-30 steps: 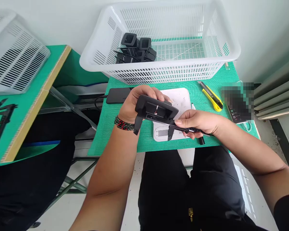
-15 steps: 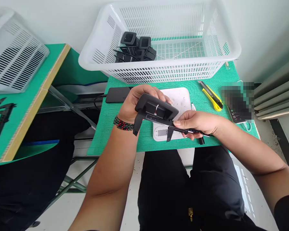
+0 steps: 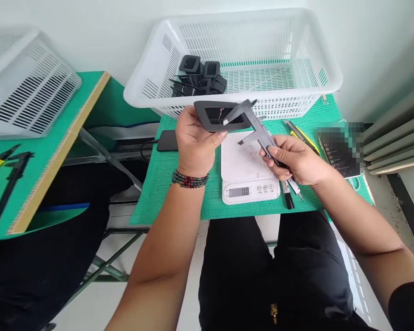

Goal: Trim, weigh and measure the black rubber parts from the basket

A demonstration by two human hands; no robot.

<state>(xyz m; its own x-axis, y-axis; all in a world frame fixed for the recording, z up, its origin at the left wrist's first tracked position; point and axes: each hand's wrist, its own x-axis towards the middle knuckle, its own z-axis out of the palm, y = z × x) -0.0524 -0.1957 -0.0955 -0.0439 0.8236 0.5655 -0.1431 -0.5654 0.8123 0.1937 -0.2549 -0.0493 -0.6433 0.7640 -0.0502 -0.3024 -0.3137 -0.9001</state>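
Note:
My left hand (image 3: 197, 142) is closed on a black plastic part (image 3: 203, 120) with a rounded rectangular rim and a deep opening that faces me. A thin reddish wire shows inside the opening. In my right hand (image 3: 293, 158) is a caliper (image 3: 258, 131), its jaws spread and pointing left. One jaw tip overlaps the part's opening in view; whether it touches I cannot tell. Beneath both hands lies a white digital scale (image 3: 239, 158) with 0.0 on its display. A black-capped marker (image 3: 289, 198) lies beside the scale, under my right hand.
A white basket (image 3: 234, 96) holding several black parts (image 3: 196, 76) stands at the back. Right of the scale lie a yellow box cutter (image 3: 304, 138) and a phone (image 3: 341, 154). A black flat device (image 3: 167, 140) is at left. Another green table (image 3: 60, 154) carries a second caliper (image 3: 12, 186).
The caliper has come away from the part's edge and turned, its jaws now up and left. My left hand has tilted the part so its opening faces me.

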